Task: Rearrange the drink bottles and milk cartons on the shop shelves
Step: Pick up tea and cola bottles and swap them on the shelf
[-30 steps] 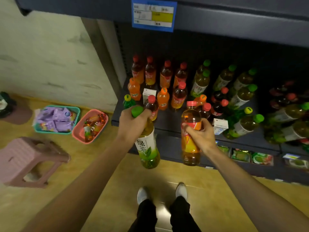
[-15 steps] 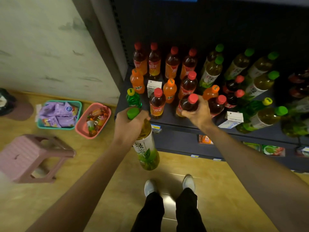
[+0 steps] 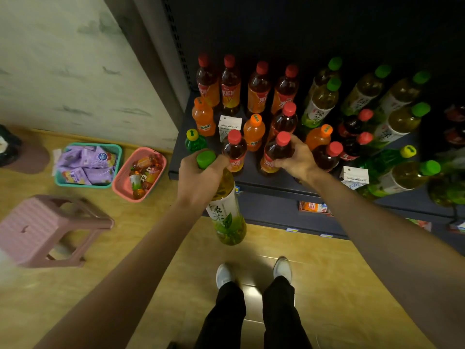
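Observation:
My left hand (image 3: 198,177) grips a green tea bottle (image 3: 227,217) by its neck, holding it upright in front of the shelf edge, above the floor. My right hand (image 3: 297,157) is closed around a red-capped iced tea bottle (image 3: 278,151) standing near the front of the dark shelf (image 3: 264,182). More red-capped bottles (image 3: 230,81), orange soda bottles (image 3: 254,132), green tea bottles (image 3: 322,102) and two white milk cartons (image 3: 230,125) stand on the shelf. A second carton (image 3: 354,176) sits at the front right.
On the wooden floor to the left are a teal basket (image 3: 88,163) of purple packets, a pink basket (image 3: 139,172) of small bottles and a pink stool (image 3: 47,227). My feet (image 3: 254,272) stand before the shelf. A lower shelf (image 3: 314,207) holds small packets.
My right hand carried the iced tea bottle from in front of the shelf onto its front row and still holds it. The left hand kept the green tea bottle nearly still.

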Motion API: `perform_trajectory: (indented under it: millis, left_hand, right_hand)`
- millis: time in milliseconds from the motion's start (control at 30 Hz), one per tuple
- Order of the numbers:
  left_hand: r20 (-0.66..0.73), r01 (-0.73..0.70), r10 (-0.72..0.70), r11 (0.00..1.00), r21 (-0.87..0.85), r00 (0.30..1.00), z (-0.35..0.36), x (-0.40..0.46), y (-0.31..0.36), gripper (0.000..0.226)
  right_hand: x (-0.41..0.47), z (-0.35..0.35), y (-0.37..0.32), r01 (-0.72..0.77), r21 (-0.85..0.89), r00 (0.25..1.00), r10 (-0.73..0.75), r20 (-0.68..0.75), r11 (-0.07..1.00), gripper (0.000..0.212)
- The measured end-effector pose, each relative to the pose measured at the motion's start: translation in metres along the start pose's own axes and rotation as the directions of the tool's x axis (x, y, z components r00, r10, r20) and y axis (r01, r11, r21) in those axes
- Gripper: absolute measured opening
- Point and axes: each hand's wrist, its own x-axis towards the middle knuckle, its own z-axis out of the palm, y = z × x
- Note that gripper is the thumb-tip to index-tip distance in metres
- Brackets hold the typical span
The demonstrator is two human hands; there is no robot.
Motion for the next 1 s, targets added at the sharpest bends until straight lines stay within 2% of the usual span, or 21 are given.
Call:
perform_trajectory:
  millis: [200,500,633,800,900,1000]
  left_hand:
    - [0.025,-0.015,0.015,1.0,-0.018,1.0,0.006,-0.008,0.004,0.018]
    - [0.044,0.015,-0.013,0.998,-0.061,0.999,0.007,-0.026,0.015,0.011]
    - [0.079,-0.002,0.009,0.997,-0.081,0.997,0.012,-0.04,0.02,0.01]
    - [0.156,-0.064,0.074,0.996,-0.065,0.985,0.025,-0.06,0.029,0.011]
    - [0.19,-0.096,0.116,0.99,-0.107,0.975,0.037,-0.073,0.037,0.012]
    - [0.216,-0.103,0.135,0.983,-0.155,0.967,0.049,-0.086,0.045,0.014]
  right_hand:
    - [-0.011,0.0,0.002,0.014,0.005,0.999,-0.014,-0.032,1.0,0.096]
    - [-0.087,0.001,0.014,0.114,0.216,0.975,-0.067,-0.21,0.97,0.071]
    - [-0.127,0.004,0.007,0.185,0.278,0.965,-0.121,-0.234,0.943,0.063]
    - [-0.169,0.006,-0.008,0.279,0.347,0.95,-0.204,-0.238,0.895,0.039]
    - [-0.192,0.002,-0.009,0.305,0.311,0.947,-0.252,-0.2,0.9,0.037]
    - [-0.211,-0.004,-0.006,0.288,0.309,0.955,-0.249,-0.161,0.906,0.048]
